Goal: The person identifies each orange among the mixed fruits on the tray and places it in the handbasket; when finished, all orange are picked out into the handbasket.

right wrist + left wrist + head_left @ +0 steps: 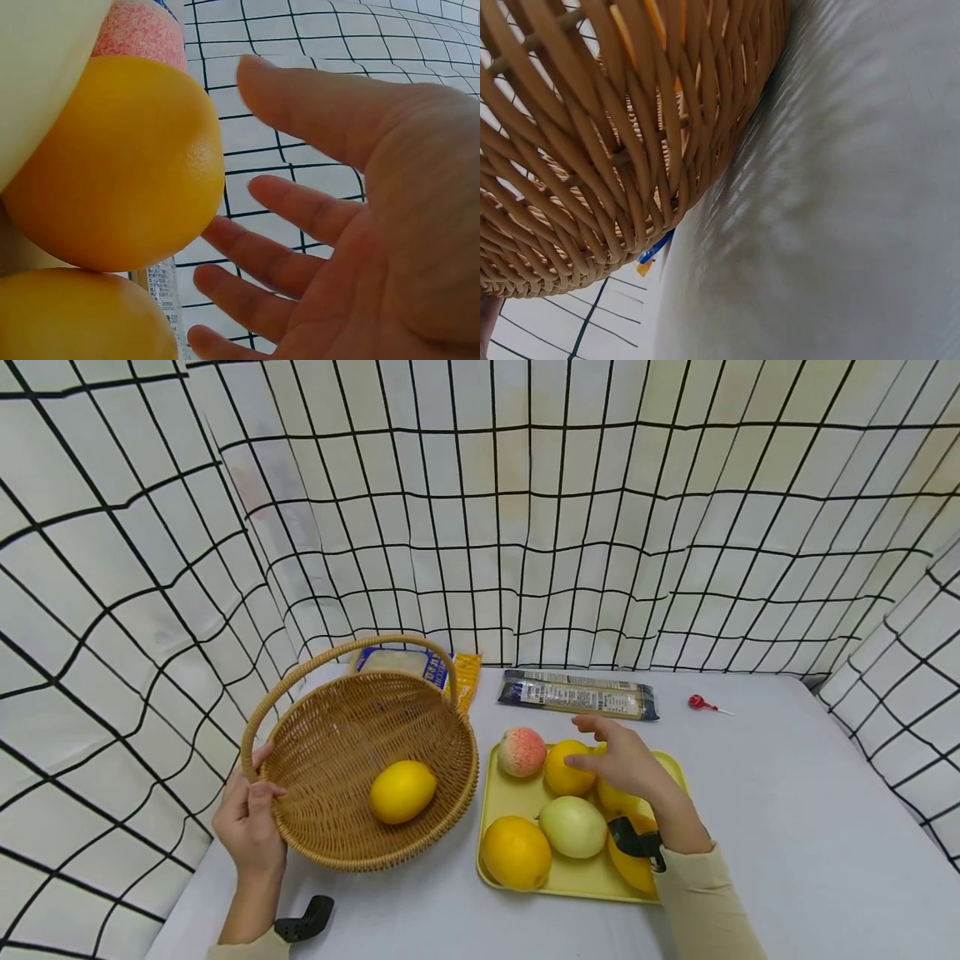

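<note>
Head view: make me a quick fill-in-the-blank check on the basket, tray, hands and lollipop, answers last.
1. The left hand holds the wicker basket, which contains exactly ____ yellow fruit.
2. The tray is pale ____ in colour.
3. The right hand is gripping ____.
4. In the head view, the red lollipop lies to the ____ of the dark-ended packet.

Missing words: one; yellow; nothing; right.
</note>
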A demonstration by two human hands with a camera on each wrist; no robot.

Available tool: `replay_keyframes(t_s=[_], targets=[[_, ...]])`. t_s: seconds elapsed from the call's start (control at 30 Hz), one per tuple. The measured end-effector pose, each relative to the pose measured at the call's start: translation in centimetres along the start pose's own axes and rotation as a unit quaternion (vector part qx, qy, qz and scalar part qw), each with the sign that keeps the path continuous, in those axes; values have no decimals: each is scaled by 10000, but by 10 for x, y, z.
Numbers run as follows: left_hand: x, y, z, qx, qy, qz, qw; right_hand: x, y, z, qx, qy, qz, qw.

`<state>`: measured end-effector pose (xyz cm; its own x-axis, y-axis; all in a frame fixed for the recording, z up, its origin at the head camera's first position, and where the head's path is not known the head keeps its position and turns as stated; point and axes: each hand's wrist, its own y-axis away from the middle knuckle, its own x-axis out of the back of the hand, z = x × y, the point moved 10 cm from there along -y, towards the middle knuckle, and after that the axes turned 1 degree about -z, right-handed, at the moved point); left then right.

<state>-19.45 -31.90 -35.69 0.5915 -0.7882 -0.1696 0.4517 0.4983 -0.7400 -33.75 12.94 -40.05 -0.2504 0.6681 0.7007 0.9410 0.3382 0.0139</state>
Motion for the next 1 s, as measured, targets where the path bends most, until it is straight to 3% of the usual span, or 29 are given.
replay_keyframes(t_s=[0.3,0.47,1.0], targets=[[0,1,2,71,-71,8,9999,-19,-2,11,-201,41,-628,9978],[0,1,3,68,-83,13,9999,-27,-1,15,-331,285,-762,9961],[0,0,4,37,-74,40,10000,-24,0,12,-420,852,-571,9938]])
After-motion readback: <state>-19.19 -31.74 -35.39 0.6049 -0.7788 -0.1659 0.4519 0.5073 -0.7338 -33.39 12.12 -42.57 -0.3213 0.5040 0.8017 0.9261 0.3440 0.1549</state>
